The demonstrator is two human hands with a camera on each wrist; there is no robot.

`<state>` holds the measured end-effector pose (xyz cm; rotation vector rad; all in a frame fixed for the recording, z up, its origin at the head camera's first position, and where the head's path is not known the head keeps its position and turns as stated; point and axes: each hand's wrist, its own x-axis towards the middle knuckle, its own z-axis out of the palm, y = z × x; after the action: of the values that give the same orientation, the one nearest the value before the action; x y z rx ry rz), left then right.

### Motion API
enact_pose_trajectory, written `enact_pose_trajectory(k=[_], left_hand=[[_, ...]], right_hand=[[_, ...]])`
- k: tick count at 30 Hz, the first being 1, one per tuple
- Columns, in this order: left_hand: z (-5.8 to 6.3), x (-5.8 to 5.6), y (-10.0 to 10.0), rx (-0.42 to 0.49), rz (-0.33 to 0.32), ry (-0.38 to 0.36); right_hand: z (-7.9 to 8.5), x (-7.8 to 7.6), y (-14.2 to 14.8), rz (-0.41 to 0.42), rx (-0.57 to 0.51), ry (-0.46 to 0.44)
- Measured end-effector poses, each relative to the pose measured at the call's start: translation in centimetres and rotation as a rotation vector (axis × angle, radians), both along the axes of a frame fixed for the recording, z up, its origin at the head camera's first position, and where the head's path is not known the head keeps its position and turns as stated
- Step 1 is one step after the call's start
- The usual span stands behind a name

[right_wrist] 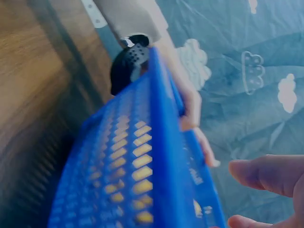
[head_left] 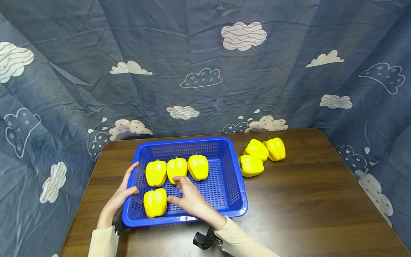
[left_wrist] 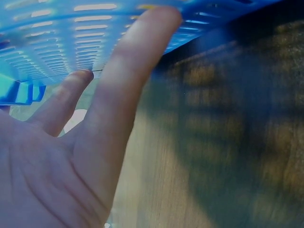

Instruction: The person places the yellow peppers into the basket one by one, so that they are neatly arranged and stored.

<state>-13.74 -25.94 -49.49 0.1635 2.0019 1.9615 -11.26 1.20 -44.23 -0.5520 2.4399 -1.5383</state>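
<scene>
Left grip [head_left: 118, 198]: clamped on the left rim of the blue basket [head_left: 184, 142], thumb and one finger reaching over the edge
Right grip [head_left: 191, 198]: thumb and fingers apart with nothing between them, over the basket; the thumb tip is just beside the front-left pepper [head_left: 155, 202], contact cannot be told
Peppers in the basket: the front-left pepper near the left wall; behind it a row of left back pepper [head_left: 156, 173], middle back pepper [head_left: 177, 167] and right back pepper [head_left: 198, 167]
Room in the basket: slotted floor shows from the right back pepper across to the right wall, partly covered by the right hand and forearm
Basket edges: back rim near the far edge of the bench [head_left: 305, 200], right wall just beside the front loose pepper [head_left: 251, 165]
Loose peppers: with the front one, a middle loose pepper [head_left: 257, 150] and a far loose pepper [head_left: 275, 149], clustered on the bench
Room on the bench: brown wood stretches from this cluster to the right edge
Behind the bench: cloud-patterned curtain [head_left: 205, 103]
Left wrist view only: the left palm, with two digits extended against the slotted outside of the basket
Right wrist view only: yellow through the slots of the near wall
</scene>
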Motion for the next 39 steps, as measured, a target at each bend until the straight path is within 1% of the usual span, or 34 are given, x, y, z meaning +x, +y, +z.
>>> enact_pose_trajectory(k=[5,8,12,19,25,33,37,39], left_hand=[[-0.1,0.1,-0.1,0.004,0.005,-0.003],[-0.2,0.1,-0.1,0.007,0.008,-0.011],[-0.2,0.2,-0.1,0.004,0.014,-0.016],[-0.2,0.2,-0.1,-0.004,0.016,-0.014],[-0.1,0.1,-0.1,-0.005,0.019,-0.018],[0.0,0.1,0.0,-0.025,0.02,-0.013],[0.0,0.0,0.1,-0.025,0.013,-0.003],[0.0,0.0,0.1,-0.021,0.012,-0.002]], right_hand=[[0.7,-0.4,2.0,-0.005,-0.053,-0.029],[0.8,-0.7,3.2,-0.02,-0.098,-0.023],[0.8,-1.1,4.7,-0.064,-0.145,-0.005],[0.9,-1.8,7.1,-0.134,-0.143,-0.008],[0.9,-2.2,8.9,-0.158,-0.172,-0.027],[1.2,-2.4,11.4,-0.193,-0.173,-0.056],[1.3,-2.7,13.1,-0.245,-0.183,-0.075],[1.2,-2.9,14.0,-0.286,-0.186,-0.064]])
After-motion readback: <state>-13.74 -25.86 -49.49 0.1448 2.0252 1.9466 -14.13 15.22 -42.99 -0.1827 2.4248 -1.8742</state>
